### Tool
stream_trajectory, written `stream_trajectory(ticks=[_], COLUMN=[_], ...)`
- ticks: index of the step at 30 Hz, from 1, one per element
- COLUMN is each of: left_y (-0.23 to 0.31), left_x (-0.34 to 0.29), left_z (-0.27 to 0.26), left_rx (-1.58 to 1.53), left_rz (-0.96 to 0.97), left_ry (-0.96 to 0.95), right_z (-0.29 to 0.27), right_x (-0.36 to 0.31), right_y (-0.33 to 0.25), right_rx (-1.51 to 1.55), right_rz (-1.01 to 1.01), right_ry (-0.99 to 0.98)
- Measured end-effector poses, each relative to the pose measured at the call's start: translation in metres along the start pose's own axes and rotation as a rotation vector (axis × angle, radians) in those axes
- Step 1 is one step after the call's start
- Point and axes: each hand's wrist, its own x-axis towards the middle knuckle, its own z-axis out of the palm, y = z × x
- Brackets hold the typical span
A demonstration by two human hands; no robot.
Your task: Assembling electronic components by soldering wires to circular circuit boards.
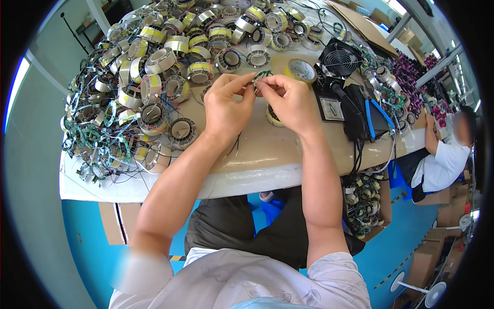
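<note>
1. We see our left hand [225,105] and right hand [290,100] raised together over the worktop [267,154], fingertips meeting around a small part [257,83] with green wires.
2. Both grips are pinched on that part; it sits between the two hands, above the worktop's middle, too small for us to make out further.
3. Packages: brown cardboard boxes [432,255] stand on the blue floor at lower right, and a flat cardboard sheet [363,26] lies at the worktop's far right corner.
4. Labels: many round coils [154,77] carry yellow tape bands; they crowd the far and left parts of the worktop, tangled with thin green and blue wires.
5. A tape roll [301,69] lies just beyond the right hand, and one coil [272,116] sits partly hidden under that hand.
6. To the right we find a small black fan [339,59], a black unit with a pale square dial [332,105], and blue-handled pliers [375,116].
7. An open box of coils [365,206] rests under the worktop's right edge.
8. Another person in a white shirt [442,165] sits at far right.
</note>
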Motion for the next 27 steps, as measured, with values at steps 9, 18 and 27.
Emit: stream_trajectory(ticks=[9, 18, 27], left_y=[-0.006, -0.001, 0.000], left_x=[-0.003, 0.000, -0.002], left_z=[0.002, 0.003, 0.000], left_rx=[0.040, 0.024, 0.103], left_rz=[0.109, 0.053, 0.061], left_ry=[-0.017, 0.047, 0.021], right_z=[-0.002, 0.005, 0.009], right_x=[0.001, 0.000, -0.001], right_y=[-0.001, 0.003, 0.002], right_rx=[-0.015, -0.001, -0.031], right_rz=[0.043, -0.060, -0.092], right_ry=[0.000, 0.106, 0.174])
